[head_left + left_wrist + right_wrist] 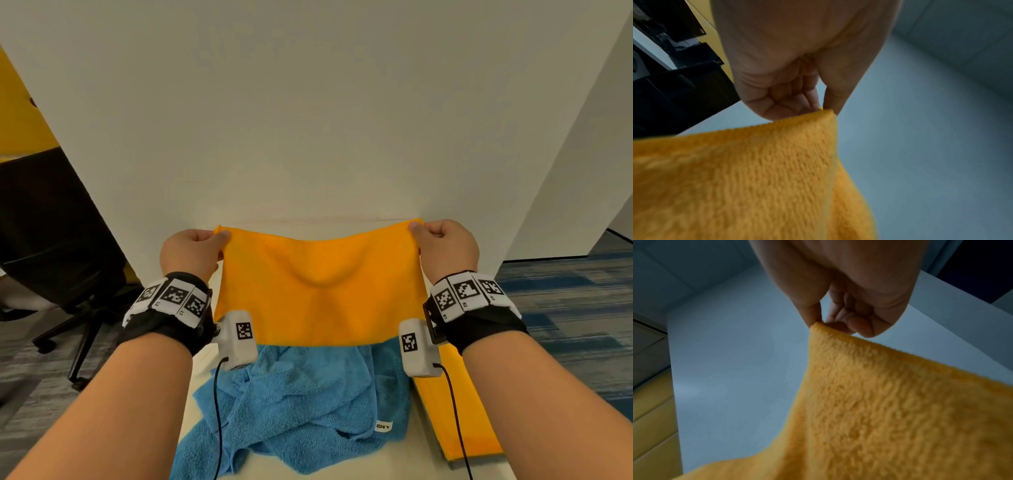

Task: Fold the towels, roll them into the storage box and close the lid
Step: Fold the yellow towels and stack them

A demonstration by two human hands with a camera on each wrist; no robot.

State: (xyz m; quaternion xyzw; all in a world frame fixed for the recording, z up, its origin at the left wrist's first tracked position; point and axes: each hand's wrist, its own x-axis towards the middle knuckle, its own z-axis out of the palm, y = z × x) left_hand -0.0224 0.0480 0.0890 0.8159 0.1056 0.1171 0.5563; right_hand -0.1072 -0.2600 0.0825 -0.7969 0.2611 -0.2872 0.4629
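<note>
An orange towel point(318, 294) hangs spread in the air above the white table point(394, 462), sagging in the middle of its top edge. My left hand point(195, 250) pinches its upper left corner between thumb and curled fingers. My right hand point(445, 246) pinches the upper right corner the same way. Both wrist views show the pinch close up: left hand point(797, 91) on the orange towel point(756, 178), right hand point(849, 308) on the orange towel point(890, 410). A crumpled blue towel point(298, 407) lies on the table under the orange one. No storage box is in view.
A flat orange piece point(459, 411) lies along the table's right edge, beside the blue towel. White walls point(308, 120) enclose the table at the back and right. A black office chair point(58, 240) stands on the carpet at the left.
</note>
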